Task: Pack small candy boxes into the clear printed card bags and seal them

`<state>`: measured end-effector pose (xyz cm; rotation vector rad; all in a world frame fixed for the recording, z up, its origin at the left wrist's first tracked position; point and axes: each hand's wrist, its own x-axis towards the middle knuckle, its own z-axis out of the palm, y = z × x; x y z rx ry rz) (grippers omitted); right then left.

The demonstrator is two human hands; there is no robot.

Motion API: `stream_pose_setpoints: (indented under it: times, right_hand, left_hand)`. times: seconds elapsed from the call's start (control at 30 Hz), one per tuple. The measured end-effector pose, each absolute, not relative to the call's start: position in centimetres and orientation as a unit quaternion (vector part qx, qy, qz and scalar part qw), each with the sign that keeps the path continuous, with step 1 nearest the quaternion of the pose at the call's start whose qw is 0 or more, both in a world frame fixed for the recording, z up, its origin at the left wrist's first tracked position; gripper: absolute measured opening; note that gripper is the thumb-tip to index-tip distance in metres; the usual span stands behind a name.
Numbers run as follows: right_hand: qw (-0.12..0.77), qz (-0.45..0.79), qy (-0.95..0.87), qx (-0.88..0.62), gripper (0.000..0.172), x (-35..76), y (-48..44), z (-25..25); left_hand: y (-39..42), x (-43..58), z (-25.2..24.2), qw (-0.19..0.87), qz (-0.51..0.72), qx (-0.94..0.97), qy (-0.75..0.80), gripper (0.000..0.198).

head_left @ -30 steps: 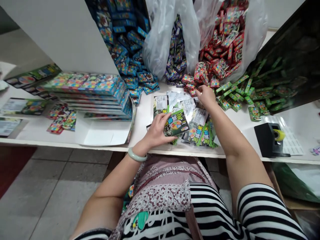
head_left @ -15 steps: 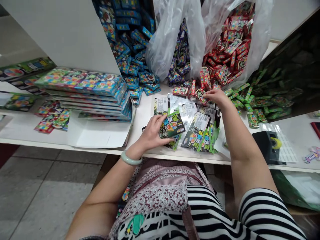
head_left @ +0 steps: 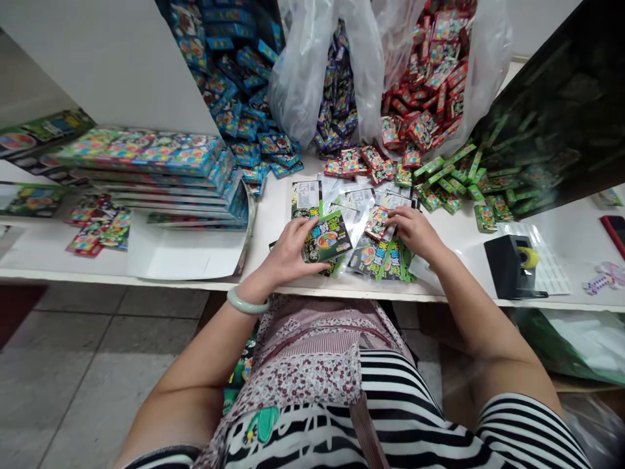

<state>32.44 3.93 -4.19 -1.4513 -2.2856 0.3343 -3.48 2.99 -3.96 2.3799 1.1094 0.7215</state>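
Observation:
My left hand (head_left: 293,253) grips a black and green printed packet (head_left: 328,238) between thumb and fingers, tilted above the table. In my right hand (head_left: 414,229) is a small red candy box (head_left: 377,223), pinched at its right side, just right of the packet. Beneath both hands lie several clear plastic bags with printed black and green cards (head_left: 367,255), overlapping one another. A loose row of red boxes (head_left: 349,161) rests just beyond them, with green boxes (head_left: 448,177) to the right.
Blue boxes (head_left: 244,124) are heaped at the back left. Plastic bags hold purple boxes (head_left: 338,98) and red boxes (head_left: 442,71). A stack of printed cartons (head_left: 161,156) stands left, behind a white tray (head_left: 190,251). At right sits a black tape dispenser (head_left: 508,264).
My right hand has come back toward me from the row of red boxes, bringing one red box beside the packet. My left hand keeps its hold. The view has shifted slightly.

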Motion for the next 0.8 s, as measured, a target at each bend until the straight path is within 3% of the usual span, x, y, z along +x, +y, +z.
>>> stream_pose_setpoints:
  times: [0.1, 0.2, 0.23, 0.33, 0.43, 0.57, 0.8]
  right_hand:
    - [0.206, 0.094, -0.776, -0.589, 0.039, 31.8, 2.7, -4.0]
    - [0.17, 0.098, -0.737, -0.647, 0.07, 30.1, 2.4, -4.0]
    - [0.166, 0.108, -0.731, -0.653, 0.073, 29.6, 2.5, -4.0]
    - [0.23, 0.132, -0.733, -0.627, 0.061, 29.1, 2.4, -2.9]
    - [0.3, 0.18, -0.782, -0.516, 0.061, 29.6, 1.3, -0.3]
    - [0.225, 0.227, -0.867, -0.382, 0.064, 29.7, -0.1, 3.3]
    - [0.093, 0.205, -0.898, -0.378, 0.06, 28.6, 0.1, 5.5]
  left_hand:
    - [2.9, -3.4, -4.2, 0.214, 0.263, 0.854, 0.394, 0.1]
    - [3.0, -2.9, -4.5, 0.223, 0.259, 0.859, 0.38, 0.103]
    - [3.0, -2.7, -4.5, 0.222, 0.256, 0.862, 0.377, 0.103]
    - [3.3, -2.7, -4.7, 0.209, 0.248, 0.868, 0.375, 0.105]
    - [3.5, -3.1, -4.7, 0.195, 0.255, 0.876, 0.361, 0.107]
    - [3.8, -3.2, -4.5, 0.188, 0.267, 0.892, 0.314, 0.108]
    - [3.5, -2.5, -4.2, 0.198, 0.224, 0.915, 0.27, 0.103]
